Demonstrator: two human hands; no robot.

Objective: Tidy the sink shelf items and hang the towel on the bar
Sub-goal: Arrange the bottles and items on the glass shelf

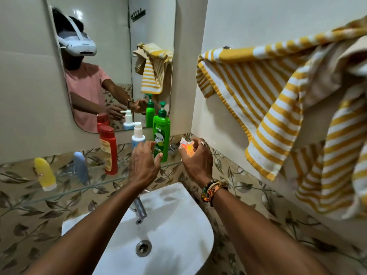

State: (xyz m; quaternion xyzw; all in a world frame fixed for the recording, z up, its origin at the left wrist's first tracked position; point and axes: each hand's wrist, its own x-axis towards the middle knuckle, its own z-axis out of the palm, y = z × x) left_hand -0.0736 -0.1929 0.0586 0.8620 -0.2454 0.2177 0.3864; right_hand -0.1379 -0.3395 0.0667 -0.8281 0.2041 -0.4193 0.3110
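While my right hand (196, 161) is curled shut around a small orange packet (187, 148), its white crimped top poking up past my fingertips, my left hand (144, 162) hangs spread and empty just in front of the bottles on the glass shelf (59, 192). What the next move turns on, I judge, is where the packet sits against the row: it is just to the right of the green pump bottle (161, 133) and a little nearer me, with bare shelf beyond it toward the corner. The packet's long axis runs roughly upright in my grip, so it could go down standing beside the green bottle. My right hand is plainly the nearer one for that spot; my left is closer to the small white-and-blue pump bottle (138, 133), whose base my fingers partly hide, and the red bottle (108, 150) stands farther left. Two tubes, a yellow one (44, 174) and a blue one (81, 166), lie well apart from both hands at the shelf's left end. The striped towel (278, 108) is draped, bunched and uneven, over the bar (227, 48) on the right wall.
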